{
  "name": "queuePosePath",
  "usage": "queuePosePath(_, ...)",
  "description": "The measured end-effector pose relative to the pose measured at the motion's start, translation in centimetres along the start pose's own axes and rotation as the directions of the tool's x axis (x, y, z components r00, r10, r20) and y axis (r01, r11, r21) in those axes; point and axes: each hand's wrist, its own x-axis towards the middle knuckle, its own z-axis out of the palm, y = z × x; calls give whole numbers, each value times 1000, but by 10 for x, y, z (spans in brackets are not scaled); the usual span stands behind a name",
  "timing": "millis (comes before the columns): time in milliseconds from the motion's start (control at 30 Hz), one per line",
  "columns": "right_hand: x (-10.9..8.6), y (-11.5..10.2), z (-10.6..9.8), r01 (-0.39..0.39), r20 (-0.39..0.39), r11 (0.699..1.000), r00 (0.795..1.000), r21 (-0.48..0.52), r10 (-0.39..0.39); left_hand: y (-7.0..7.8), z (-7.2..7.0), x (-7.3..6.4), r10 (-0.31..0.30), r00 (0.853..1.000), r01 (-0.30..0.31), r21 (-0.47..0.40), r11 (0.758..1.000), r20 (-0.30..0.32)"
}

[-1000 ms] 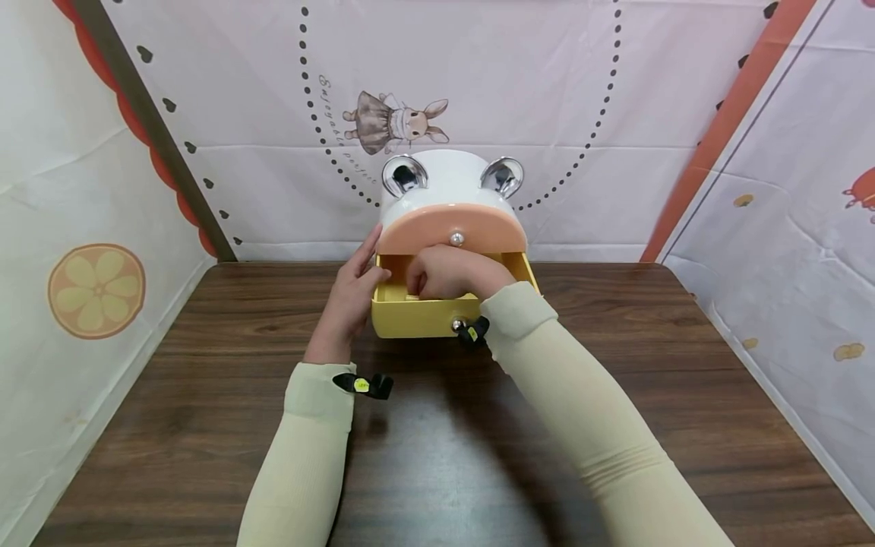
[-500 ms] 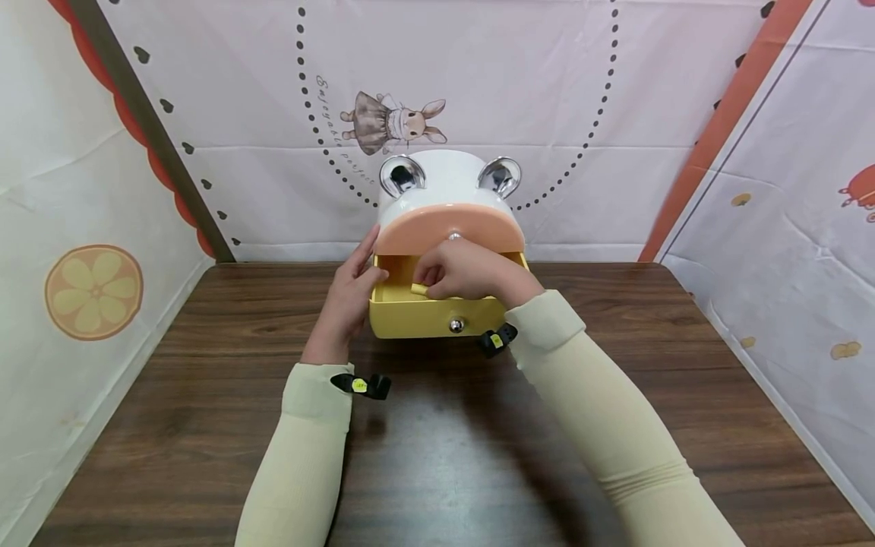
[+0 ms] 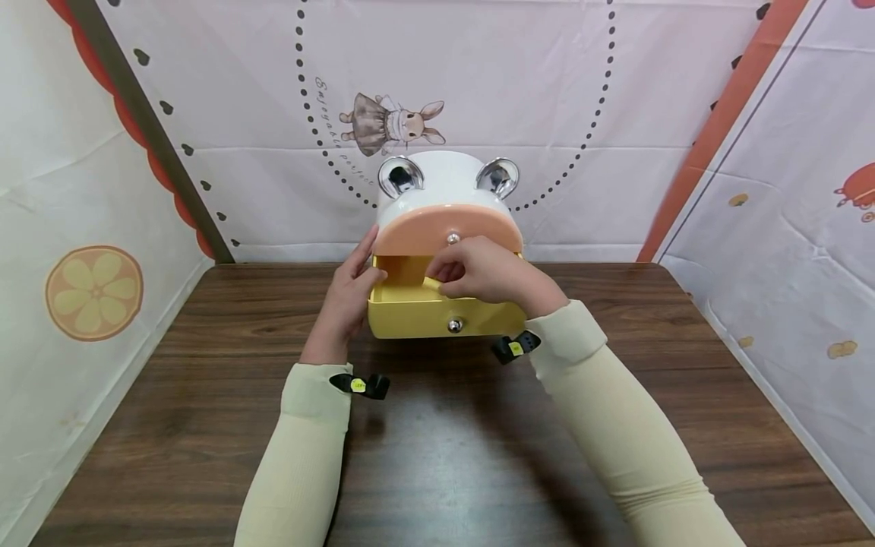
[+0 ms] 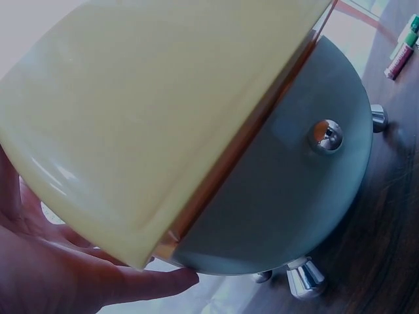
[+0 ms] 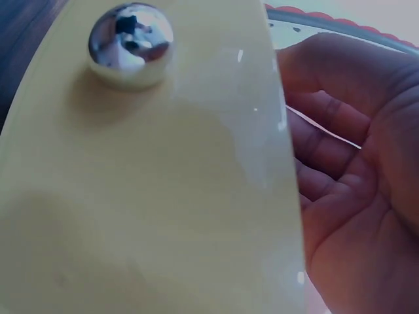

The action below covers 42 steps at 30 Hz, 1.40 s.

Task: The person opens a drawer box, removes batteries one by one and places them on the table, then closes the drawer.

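Note:
A white frog-like cabinet (image 3: 444, 178) stands on the table, with a peach upper drawer (image 3: 447, 228) and a pulled-out yellow drawer (image 3: 410, 320). My left hand (image 3: 344, 304) rests along its left side, thumb over the yellow drawer's left rim, a finger stretched up against the cabinet. My right hand (image 3: 488, 272) is above the open drawer and pinches a small yellow piece (image 3: 432, 283) between thumb and fingers. The drawer front hides that piece in the right wrist view, where curled fingers (image 5: 321, 140) show behind its edge.
Silver knobs (image 3: 455, 325) stick out of the drawer fronts. In the left wrist view a grey-green lower front (image 4: 281, 183), silver feet (image 4: 306, 280) and a green-and-pink tube-shaped thing (image 4: 400, 55) show. Printed white cloth (image 3: 547, 76) hangs behind the brown table (image 3: 205, 425).
My right hand has lifted out of the drawer's depth and shifted right, with the small yellow piece coming into sight in its fingers. My left hand stays in place.

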Motion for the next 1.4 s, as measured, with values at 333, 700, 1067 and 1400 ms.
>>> queuePosePath(333,-18,8,-4,59,-70,997,996,51,-55,-1,-1,0,3,1000,-3,-17,1000,-6)
queuePosePath(700,-38,15,-11,-15,-75,988,997,154,27,-1,-1,-1,13,1000,-13,-34,999,6)
queuePosePath(1067,-59,19,-16,-40,-104,985,993,169,58,1,0,-2,8,1000,-7,-36,999,10)
queuePosePath(1400,-74,32,-19,-24,-143,981,988,192,52,1,0,-1,3,1000,-3,-27,1000,0)
